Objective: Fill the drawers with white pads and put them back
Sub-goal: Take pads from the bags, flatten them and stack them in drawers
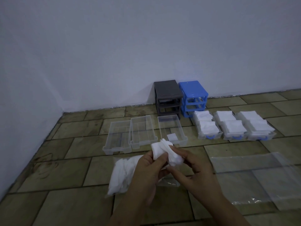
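Right now both of your hands are raised over the tiled floor (68,173), sharing one small stack of white square cotton pads (164,154). Your left hand (146,170) curls its fingers and thumb around the near, left part of the stack, while your right hand (195,173) pinches the right edge of it between thumb and fingertips. Just below and left of your hands, a clear plastic bag stuffed with more white pads (121,175) lies on the floor. Beyond your hands sit three clear plastic drawers in a row: the leftmost clear drawer (118,137) and the middle clear drawer (142,131) touch side by side and hold no pads, and the right clear drawer (171,129), set slightly apart, has one white pad (171,137) lying flat at its near end. Behind them, against the pale wall (114,46), stand a dark grey plastic drawer frame (167,90) and, just beside it, a blue plastic drawer frame (193,90), both with open slots. To the right of the frames, three clear drawers with blue handles (235,128) sit side by side, each packed with white pads. Nearer you on the right, a flat clear plastic sheet or bag (260,176) lies on the floor.
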